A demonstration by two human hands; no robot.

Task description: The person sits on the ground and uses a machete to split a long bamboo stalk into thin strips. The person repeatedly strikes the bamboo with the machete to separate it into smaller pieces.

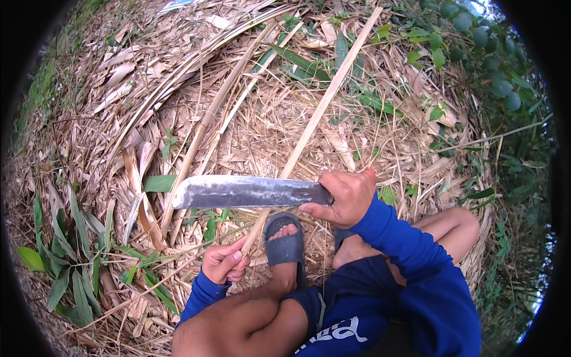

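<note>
My right hand [345, 196] is closed round the handle end of a machete [256, 192], whose wide, worn blade points left. The blade lies across a long pale strip that looks like split bamboo [324, 107], hiding a short stretch of it. Low and to the left, my left hand [225, 262] pinches the near end of this strip between thumb and fingers. From there the strip slants up and away to the right, over the littered ground. The machete's handle is mostly hidden inside my right fist.
Dry leaves and husks [119, 77] cover the ground. Long stalks [208, 119] lie beyond the blade on the left. A leafy green plant [74, 262] grows at left, bushes [493, 65] at right. My sandalled foot [284, 244] is close under the blade, near the strip.
</note>
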